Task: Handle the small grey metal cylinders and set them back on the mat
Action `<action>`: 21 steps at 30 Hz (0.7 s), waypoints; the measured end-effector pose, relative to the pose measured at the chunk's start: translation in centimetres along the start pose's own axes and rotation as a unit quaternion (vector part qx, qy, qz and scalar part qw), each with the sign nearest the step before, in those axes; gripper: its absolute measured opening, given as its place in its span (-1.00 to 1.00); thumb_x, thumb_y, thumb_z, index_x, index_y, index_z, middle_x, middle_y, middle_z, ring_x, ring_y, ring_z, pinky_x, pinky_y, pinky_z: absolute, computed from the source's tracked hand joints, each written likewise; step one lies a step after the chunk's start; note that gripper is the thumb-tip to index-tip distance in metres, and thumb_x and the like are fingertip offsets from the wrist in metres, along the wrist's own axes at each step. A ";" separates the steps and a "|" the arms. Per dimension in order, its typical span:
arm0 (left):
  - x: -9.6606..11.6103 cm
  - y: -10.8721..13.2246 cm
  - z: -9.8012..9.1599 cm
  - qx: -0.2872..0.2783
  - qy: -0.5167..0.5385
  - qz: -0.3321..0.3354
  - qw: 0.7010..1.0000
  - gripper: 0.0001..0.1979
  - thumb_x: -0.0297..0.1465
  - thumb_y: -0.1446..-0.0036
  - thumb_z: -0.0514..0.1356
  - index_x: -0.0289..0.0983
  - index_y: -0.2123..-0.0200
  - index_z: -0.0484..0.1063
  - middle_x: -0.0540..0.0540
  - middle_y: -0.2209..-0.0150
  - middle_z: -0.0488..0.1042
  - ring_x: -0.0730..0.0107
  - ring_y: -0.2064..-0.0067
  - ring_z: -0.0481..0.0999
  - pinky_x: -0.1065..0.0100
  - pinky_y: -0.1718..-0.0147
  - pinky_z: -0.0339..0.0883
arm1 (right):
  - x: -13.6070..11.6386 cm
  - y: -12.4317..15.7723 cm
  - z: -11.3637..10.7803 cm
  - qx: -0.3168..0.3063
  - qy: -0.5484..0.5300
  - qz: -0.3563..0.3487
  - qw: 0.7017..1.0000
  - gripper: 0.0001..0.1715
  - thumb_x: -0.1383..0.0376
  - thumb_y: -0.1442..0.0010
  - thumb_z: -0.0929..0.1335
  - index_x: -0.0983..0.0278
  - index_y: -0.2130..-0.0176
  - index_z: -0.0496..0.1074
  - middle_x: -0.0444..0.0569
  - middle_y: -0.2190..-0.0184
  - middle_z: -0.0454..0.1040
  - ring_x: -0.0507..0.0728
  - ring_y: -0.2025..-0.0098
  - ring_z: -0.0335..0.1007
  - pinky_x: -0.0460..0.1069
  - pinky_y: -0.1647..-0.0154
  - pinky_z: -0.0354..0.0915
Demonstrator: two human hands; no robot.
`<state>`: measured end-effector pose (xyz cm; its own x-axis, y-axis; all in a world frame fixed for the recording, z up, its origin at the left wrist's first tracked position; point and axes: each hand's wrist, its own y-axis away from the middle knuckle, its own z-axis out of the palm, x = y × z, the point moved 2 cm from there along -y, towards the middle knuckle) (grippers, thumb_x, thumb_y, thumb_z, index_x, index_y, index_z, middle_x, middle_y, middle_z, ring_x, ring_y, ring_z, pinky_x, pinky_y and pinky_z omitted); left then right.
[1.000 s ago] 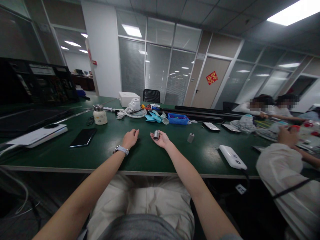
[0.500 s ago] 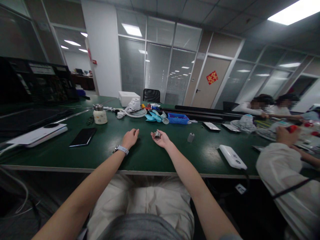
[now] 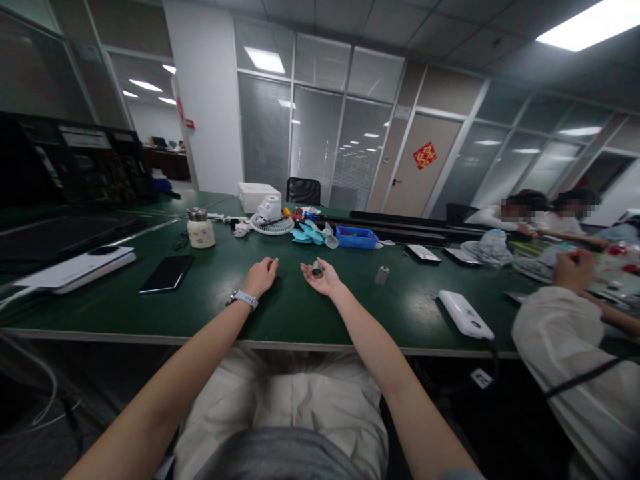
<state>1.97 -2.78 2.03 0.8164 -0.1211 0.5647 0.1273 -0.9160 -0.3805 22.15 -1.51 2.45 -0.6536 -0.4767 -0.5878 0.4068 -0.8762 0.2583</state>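
- Head view, step in hand: by appearance, handling and looking over a small metal cylinder (image 3: 317, 269), held near the centre of the frame, its dark, hollow-looking end towards the viewer.
- Head view, next move: any turning or shifting would call for a firmer grip, since a smooth round piece could roll off loosely spread fingers; setting down would call for a level spot on the green table (image 3: 300, 323).
- Right hand (image 3: 326, 279), centre of the frame: palm up, part open, fingers spread to the left; the cylinder lies across it, lightly held. Contact under the piece is hidden.
- Left hand (image 3: 261, 277), left of centre: palm down at the table, fingers loosely curled and close together; nothing seen in it, though the underside is hidden, so cannot tell for certain. Watch (image 3: 243, 299) on the wrist.
- Second metal cylinder (image 3: 382, 275), right of centre: upright on the table, well apart from both hands.
- Phone (image 3: 166, 274), left of the frame: flat, dark screen up.
- Light blue fan blades (image 3: 309, 233) and blue basket (image 3: 357, 238), beyond the hands: side by side.
- White power bank (image 3: 465, 313), lower right: on the table, near a co-worker's sleeve (image 3: 557, 327).
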 end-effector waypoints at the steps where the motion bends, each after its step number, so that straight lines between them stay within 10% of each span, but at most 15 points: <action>1: 0.0 0.0 0.0 -0.001 0.000 0.000 1.000 -0.55 -0.10 -0.26 -0.12 -0.24 0.20 0.45 -0.13 0.36 0.55 0.29 0.33 0.48 0.38 0.38 0.19 | 0.0 0.0 0.0 0.002 -0.001 0.001 1.000 -0.71 0.19 -0.31 0.19 0.36 0.28 0.32 0.11 0.33 0.51 0.09 0.33 0.51 -0.07 0.44 0.42; 21: -0.3 -0.2 0.2 0.000 0.005 0.002 1.000 -0.54 -0.09 -0.25 -0.12 -0.23 0.19 0.45 -0.13 0.36 0.55 0.27 0.31 0.49 0.37 0.37 0.20 | -0.1 0.4 0.4 0.003 -0.009 0.004 1.000 -0.60 0.16 -0.31 0.19 0.47 0.10 0.28 0.18 0.31 0.50 0.12 0.32 0.50 -0.04 0.45 0.45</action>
<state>1.83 -2.49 1.76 0.8111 -0.1286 0.5706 0.1243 -0.9153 -0.3831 22.13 -1.85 2.88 -0.6623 -0.4844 -0.5717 0.4083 -0.8730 0.2667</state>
